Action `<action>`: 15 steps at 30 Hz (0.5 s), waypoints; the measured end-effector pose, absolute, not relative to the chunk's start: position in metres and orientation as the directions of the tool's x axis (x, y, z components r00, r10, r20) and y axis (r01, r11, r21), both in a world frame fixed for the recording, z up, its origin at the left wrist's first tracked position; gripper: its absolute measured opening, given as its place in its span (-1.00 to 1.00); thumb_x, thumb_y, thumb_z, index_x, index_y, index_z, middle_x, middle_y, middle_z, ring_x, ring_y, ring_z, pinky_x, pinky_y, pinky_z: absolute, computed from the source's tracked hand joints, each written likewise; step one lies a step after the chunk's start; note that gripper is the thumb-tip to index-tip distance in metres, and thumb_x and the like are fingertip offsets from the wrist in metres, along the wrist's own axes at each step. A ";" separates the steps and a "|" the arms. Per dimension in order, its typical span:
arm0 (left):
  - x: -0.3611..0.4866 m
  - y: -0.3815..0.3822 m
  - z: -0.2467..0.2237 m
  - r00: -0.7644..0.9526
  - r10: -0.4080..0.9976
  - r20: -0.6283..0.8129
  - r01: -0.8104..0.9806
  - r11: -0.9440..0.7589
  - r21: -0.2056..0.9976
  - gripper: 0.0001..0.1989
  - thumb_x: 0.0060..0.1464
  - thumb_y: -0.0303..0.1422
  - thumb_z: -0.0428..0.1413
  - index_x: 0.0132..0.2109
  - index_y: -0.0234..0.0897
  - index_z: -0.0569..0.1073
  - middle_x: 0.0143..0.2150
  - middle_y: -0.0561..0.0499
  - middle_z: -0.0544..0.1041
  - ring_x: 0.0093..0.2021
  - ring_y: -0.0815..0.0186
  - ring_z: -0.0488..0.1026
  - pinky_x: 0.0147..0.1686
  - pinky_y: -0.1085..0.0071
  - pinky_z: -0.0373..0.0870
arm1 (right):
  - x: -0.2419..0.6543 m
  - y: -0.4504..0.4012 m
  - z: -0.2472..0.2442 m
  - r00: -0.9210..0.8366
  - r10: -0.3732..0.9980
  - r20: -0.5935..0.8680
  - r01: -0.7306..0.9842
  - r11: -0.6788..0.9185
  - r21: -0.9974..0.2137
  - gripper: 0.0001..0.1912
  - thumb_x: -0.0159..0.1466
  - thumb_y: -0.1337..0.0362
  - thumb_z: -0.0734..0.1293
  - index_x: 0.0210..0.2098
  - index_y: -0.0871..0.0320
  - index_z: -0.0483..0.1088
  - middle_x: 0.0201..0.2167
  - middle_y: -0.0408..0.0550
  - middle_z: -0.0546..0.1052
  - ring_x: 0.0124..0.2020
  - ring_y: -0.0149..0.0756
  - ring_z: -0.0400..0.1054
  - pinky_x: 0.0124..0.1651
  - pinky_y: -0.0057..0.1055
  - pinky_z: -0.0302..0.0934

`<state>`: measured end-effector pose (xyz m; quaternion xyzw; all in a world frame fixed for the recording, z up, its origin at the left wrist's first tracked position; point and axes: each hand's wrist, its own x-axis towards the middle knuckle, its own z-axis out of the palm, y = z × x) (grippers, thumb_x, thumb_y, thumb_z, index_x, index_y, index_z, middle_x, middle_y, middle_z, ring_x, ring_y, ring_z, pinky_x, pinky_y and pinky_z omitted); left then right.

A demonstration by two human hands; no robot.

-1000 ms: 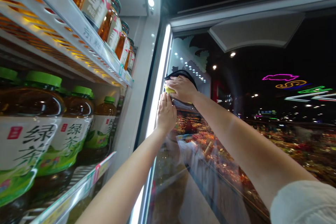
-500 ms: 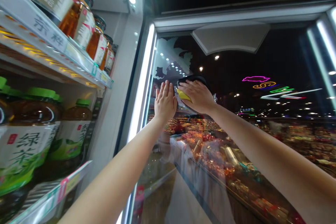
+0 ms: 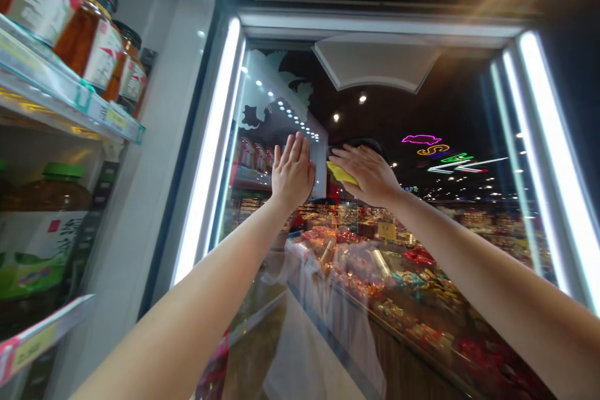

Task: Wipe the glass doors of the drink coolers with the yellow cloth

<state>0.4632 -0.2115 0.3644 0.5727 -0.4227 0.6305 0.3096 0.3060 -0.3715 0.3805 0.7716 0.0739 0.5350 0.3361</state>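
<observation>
A glass door (image 3: 459, 112) with bright light strips along its sides fills the middle of the view. My left hand (image 3: 293, 172) lies flat against the glass, fingers stretched upward, holding nothing. To its right, my right hand (image 3: 365, 175) presses a yellow cloth (image 3: 341, 173) to the glass, palm down over it. Most of the cloth is hidden under the palm. The two hands are apart, at about the same height.
At the left, shelves hold jars (image 3: 100, 47) with dark lids and a green-capped bottle (image 3: 51, 231). A white cabinet frame (image 3: 159, 119) stands between shelves and door. Through or reflected in the glass show heaps of wrapped goods (image 3: 398, 275) and neon signs.
The view has turned right, so the shelves and door frame sit further left. My right hand with the yellow cloth is now slightly further from my left hand, which stays flat on the glass.
</observation>
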 end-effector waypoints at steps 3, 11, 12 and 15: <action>0.459 -0.219 0.369 -0.153 -0.098 0.983 -0.876 -0.448 -0.181 -0.40 0.31 -0.36 -0.15 0.45 -0.35 0.14 0.51 -0.15 0.11 0.52 0.09 -0.03 0.48 -0.07 -0.19 | 0.286 -0.401 0.396 0.247 0.362 0.899 -0.351 -0.831 0.432 -0.43 0.38 0.17 0.18 0.37 0.02 0.21 0.40 -0.09 0.29 0.43 -0.04 0.11 0.42 0.06 -0.01; 0.427 -0.248 0.374 -0.180 -0.118 0.976 -0.880 -0.424 -0.214 -0.39 0.29 -0.35 -0.12 0.45 -0.36 0.13 0.51 -0.16 0.10 0.52 0.07 -0.02 0.48 -0.11 -0.22 | 0.296 -0.400 0.412 0.210 0.335 0.918 -0.384 -0.836 0.393 -0.43 0.40 0.15 0.16 0.39 0.00 0.17 0.43 -0.12 0.24 0.45 -0.05 0.06 0.44 0.07 -0.02; 0.423 -0.252 0.372 -0.189 -0.124 0.974 -0.880 -0.418 -0.224 -0.39 0.29 -0.35 -0.12 0.45 -0.34 0.14 0.51 -0.15 0.10 0.52 0.06 -0.01 0.48 -0.12 -0.22 | 0.289 -0.404 0.405 0.264 0.370 0.891 -0.361 -0.819 0.447 -0.42 0.39 0.16 0.18 0.39 0.00 0.18 0.43 -0.14 0.24 0.45 -0.07 0.06 0.45 0.04 -0.03; 0.414 -0.262 0.370 -0.211 -0.135 0.968 -0.881 -0.403 -0.248 -0.39 0.29 -0.35 -0.13 0.45 -0.30 0.14 0.50 -0.13 0.11 0.51 0.05 0.00 0.47 -0.15 -0.23 | 0.264 -0.428 0.393 0.274 0.378 0.884 -0.351 -0.817 0.458 -0.42 0.37 0.17 0.22 0.37 -0.02 0.20 0.41 -0.15 0.27 0.44 -0.09 0.08 0.44 0.01 0.00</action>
